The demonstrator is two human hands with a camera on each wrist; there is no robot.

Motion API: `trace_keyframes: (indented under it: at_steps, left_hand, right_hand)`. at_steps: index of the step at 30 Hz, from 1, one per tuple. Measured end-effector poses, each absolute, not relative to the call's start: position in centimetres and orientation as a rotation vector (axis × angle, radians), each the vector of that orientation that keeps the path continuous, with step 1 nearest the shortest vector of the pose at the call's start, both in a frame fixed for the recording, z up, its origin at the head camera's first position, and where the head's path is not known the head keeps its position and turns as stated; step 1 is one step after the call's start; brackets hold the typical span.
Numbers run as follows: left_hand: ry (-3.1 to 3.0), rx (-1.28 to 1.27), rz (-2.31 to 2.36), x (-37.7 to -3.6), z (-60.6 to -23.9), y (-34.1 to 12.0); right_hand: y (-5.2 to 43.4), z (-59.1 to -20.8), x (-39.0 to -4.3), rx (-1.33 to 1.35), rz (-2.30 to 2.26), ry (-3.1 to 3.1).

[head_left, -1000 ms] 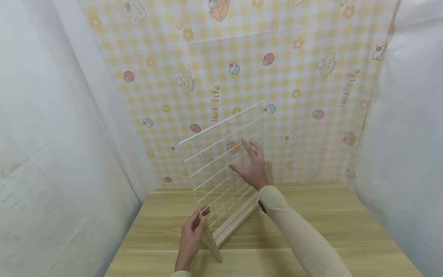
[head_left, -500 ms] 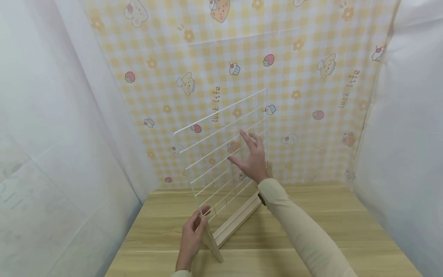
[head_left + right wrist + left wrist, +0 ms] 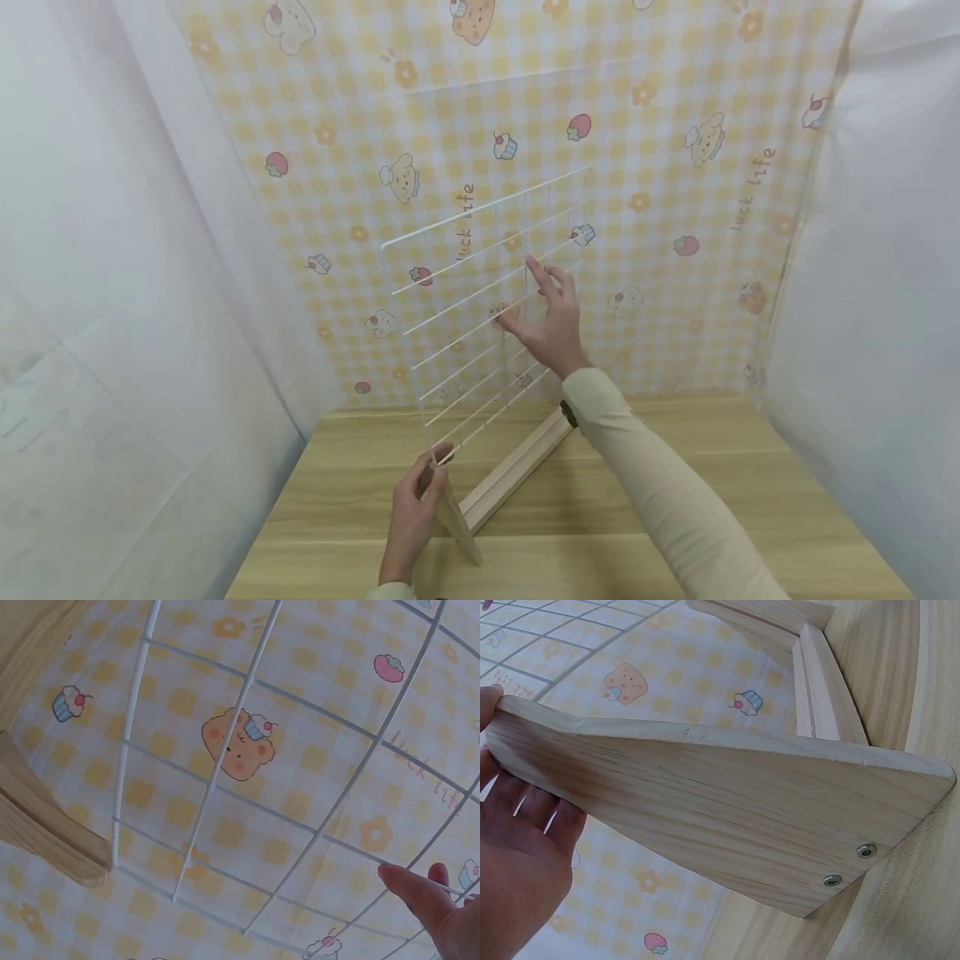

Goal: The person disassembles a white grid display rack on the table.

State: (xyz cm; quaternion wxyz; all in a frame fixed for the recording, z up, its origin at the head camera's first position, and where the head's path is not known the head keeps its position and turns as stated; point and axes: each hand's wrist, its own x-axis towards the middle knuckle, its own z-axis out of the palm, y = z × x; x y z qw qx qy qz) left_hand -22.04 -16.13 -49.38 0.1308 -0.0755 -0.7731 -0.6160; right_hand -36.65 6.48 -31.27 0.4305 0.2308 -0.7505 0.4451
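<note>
In the head view, the person's left hand (image 3: 416, 496) holds a flat, pale wooden board (image 3: 459, 521) on a light wooden table (image 3: 697, 483). The right hand (image 3: 551, 321) holds a tilted white metal wire grid (image 3: 465, 301), thumb and pointer apart. The left wrist view shows fingers clamped on the board's top; two round silver bolts (image 3: 865, 850) sit low. In the right wrist view, fingers grip a wire.

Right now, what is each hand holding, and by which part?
The left hand grips the wooden board at its upper end. The right hand holds the white wire rack by its inner wires, away from its corners.
</note>
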Motion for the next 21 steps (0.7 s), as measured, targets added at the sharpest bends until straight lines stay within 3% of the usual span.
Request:
trace_keyframes:
  at_steps: [21]
  left_hand:
    - [-2.257,-0.225,-1.675,-22.3,-49.6,-15.8]
  right_hand:
    - [9.7,-28.6,-35.8,0.484,1.081,-1.855]
